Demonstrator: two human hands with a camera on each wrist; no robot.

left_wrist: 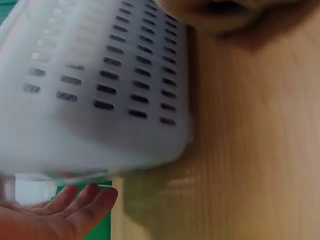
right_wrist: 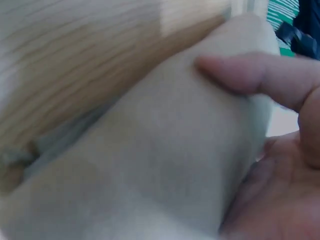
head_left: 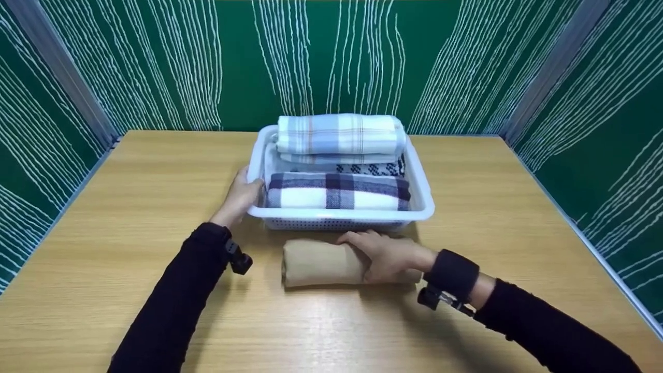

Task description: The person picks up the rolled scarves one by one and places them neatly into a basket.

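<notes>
A: Head view, biggest first?
B: Table [head_left: 129, 217], then basket [head_left: 422, 194] holding folded towels [head_left: 339, 190].
A: The hands?
B: Left hand [head_left: 241, 196] grips the basket's left rim. Right hand [head_left: 386, 255] curls around the tan roll [head_left: 321, 263] lying just before the basket.

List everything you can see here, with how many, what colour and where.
Basket: one, white, slotted plastic, middle of the table.
Folded cloths: three in the basket; light blue plaid on top at the back, black-and-white patterned under it, purple-and-white plaid in front.
Rolled cloth: one, tan, on the table just in front of the basket.
Table: one, light wood.
Backdrop: green with white lines, on three sides.
Left hand: at the basket's left rim, black sleeve.
Right hand: grips the tan roll, black sleeve.
</notes>
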